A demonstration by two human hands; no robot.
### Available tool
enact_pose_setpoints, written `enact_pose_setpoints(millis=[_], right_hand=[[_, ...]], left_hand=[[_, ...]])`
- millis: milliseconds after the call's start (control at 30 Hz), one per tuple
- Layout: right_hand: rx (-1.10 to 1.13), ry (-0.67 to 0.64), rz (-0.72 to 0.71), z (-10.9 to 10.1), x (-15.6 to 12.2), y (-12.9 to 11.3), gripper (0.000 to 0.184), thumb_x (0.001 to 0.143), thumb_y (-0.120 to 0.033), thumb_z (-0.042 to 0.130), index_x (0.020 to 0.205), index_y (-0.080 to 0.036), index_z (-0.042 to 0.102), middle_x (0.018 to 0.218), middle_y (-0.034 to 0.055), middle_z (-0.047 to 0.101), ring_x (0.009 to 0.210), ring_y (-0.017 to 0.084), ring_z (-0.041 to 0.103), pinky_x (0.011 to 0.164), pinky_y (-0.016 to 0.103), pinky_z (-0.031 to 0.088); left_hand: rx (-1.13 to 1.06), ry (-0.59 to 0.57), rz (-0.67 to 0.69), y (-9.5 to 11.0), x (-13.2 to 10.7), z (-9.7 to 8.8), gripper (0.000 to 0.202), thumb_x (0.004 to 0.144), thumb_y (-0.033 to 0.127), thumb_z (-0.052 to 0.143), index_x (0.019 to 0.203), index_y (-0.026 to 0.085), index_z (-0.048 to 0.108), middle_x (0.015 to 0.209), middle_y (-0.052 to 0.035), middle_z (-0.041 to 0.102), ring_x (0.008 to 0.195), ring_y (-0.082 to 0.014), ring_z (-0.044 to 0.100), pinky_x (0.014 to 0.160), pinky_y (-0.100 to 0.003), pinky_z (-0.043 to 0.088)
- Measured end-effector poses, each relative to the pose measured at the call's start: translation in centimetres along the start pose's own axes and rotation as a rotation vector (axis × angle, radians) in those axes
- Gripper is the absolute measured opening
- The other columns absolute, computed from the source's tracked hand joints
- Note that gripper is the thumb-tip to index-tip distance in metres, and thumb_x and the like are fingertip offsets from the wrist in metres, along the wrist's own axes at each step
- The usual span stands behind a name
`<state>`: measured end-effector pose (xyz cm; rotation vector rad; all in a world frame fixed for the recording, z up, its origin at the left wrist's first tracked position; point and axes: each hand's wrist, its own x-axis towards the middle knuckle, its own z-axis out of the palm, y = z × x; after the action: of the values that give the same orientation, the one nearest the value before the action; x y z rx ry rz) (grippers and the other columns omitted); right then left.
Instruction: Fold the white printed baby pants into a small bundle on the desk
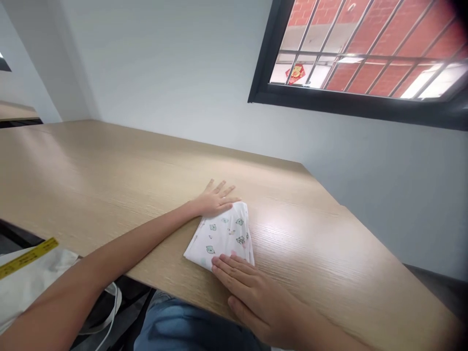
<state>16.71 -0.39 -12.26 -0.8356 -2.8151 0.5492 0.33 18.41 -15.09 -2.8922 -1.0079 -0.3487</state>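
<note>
While both hands rest flat on it, the folded cloth (223,236) lies near the table's (109,170) front edge, closer to the right-hand end than the left, well short of the back edge along the wall.

Left hand (214,201): fingers spread, palm down, covering the cloth's far corner; part of the hand spills onto bare wood. Nothing pinched. The grip is fully open, pressing only.

Right hand (252,292): fingers together, laid over the near corner, the wrist hanging past the table's front edge. Also open and flat, holding nothing in a closed grasp.

Cloth: white with small green printed motifs, folded to a compact wedge with stacked layers showing along its right side (exact count of layers I cannot tell).

My judgement on doing this well: keep pressure even through both palms, so the layers do not creep against each other. I would smooth from the centre outward toward the stacked edge, not across it, since that side looks likeliest to fan open. Lift one hand at a time; the smooth table surface may let the bundle slide toward the front edge.
</note>
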Motion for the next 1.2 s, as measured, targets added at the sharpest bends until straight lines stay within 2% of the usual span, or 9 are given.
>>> enact_pose_setpoints(millis=[133,267,367,467,567,633,800,933,1200], right_hand=[[0.080,0.007,0.030,-0.5,-0.3,-0.1,0.046,0.089,-0.018,0.034,0.135,-0.015,0.033,0.134,0.0082,0.043,0.125,0.018,0.035,0.107,0.037,0.027],[0.149,0.179,0.177,-1.1,0.0,2.0,0.035,0.090,-0.021,0.031,0.121,-0.020,0.048,0.112,0.0072,0.059,0.102,0.018,0.055,0.090,0.036,0.045],[0.049,0.237,0.154,-1.1,0.4,3.9,0.037,0.088,-0.026,0.038,0.124,-0.018,0.044,0.126,0.0109,0.049,0.117,0.021,0.042,0.095,0.038,0.040],[-0.038,0.138,0.156,-0.4,-0.1,4.2,0.058,0.083,-0.037,0.048,0.134,-0.013,0.033,0.139,0.0133,0.033,0.129,0.026,0.026,0.103,0.043,0.030],[-0.075,0.078,0.170,1.0,-1.6,2.9,0.086,0.071,-0.042,0.061,0.138,-0.007,0.022,0.143,0.0170,0.023,0.131,0.031,0.019,0.105,0.048,0.026],[-0.100,0.071,0.153,1.9,-2.7,1.8,0.095,0.063,-0.037,0.067,0.139,-0.005,0.019,0.143,0.0181,0.020,0.131,0.033,0.018,0.105,0.047,0.026],[-0.038,0.135,0.077,1.7,-3.9,1.0,0.072,0.066,-0.023,0.062,0.132,-0.013,0.036,0.130,0.0146,0.045,0.117,0.029,0.043,0.097,0.038,0.038],[0.186,0.227,0.289,-0.3,-2.4,2.2,0.026,0.077,-0.029,0.052,0.100,-0.018,0.058,0.088,0.0063,0.065,0.077,0.021,0.060,0.066,0.031,0.048],[0.850,0.440,0.637,-1.4,1.3,6.0,0.034,0.082,-0.049,0.048,0.083,-0.016,0.055,0.078,0.0041,0.061,0.070,0.018,0.057,0.056,0.028,0.045]], left_hand=[[0.035,0.087,-0.083,0.6,-0.5,-0.6,0.042,0.094,0.037,0.027,0.134,0.031,0.032,0.145,-0.0048,0.019,0.133,-0.0333,0.006,0.099,-0.062,-0.005],[0.024,0.109,0.009,3.1,-4.7,-2.3,0.046,0.091,0.027,0.036,0.136,0.025,0.028,0.145,-0.0047,0.019,0.134,-0.0256,0.012,0.103,-0.056,-0.009],[-0.154,-0.033,0.095,4.6,-8.9,-3.6,0.050,0.088,0.046,0.040,0.134,0.026,0.033,0.139,-0.0058,0.034,0.128,-0.0237,0.030,0.104,-0.054,-0.008],[-0.336,-0.177,0.054,5.7,-12.8,-4.0,0.086,0.072,0.066,0.050,0.140,0.024,0.019,0.142,-0.0088,0.027,0.130,-0.0268,0.025,0.106,-0.051,-0.003],[-0.428,-0.211,0.043,6.9,-15.5,-3.8,0.102,0.063,0.063,0.062,0.141,0.024,0.011,0.145,-0.0080,0.018,0.132,-0.0290,0.019,0.108,-0.048,0.003],[-0.471,-0.187,0.060,7.9,-16.5,-3.7,0.087,0.069,0.050,0.064,0.140,0.026,0.019,0.144,-0.0049,0.023,0.130,-0.0276,0.025,0.109,-0.046,0.009],[-0.716,-0.078,0.004,8.7,-15.8,-4.7,0.030,0.087,0.016,0.040,0.106,0.026,0.060,0.114,-0.0006,0.059,0.105,-0.0156,0.052,0.092,-0.027,0.038],[-0.976,0.019,-0.284,7.9,-12.8,-4.7,0.028,0.091,0.035,0.036,0.101,0.019,0.057,0.101,-0.0026,0.061,0.095,-0.0164,0.055,0.084,-0.026,0.041],[-0.812,0.116,-0.604,5.8,-8.2,-1.4,0.035,0.087,0.044,0.034,0.094,0.013,0.048,0.084,-0.0066,0.059,0.074,-0.0193,0.056,0.065,-0.030,0.044]])
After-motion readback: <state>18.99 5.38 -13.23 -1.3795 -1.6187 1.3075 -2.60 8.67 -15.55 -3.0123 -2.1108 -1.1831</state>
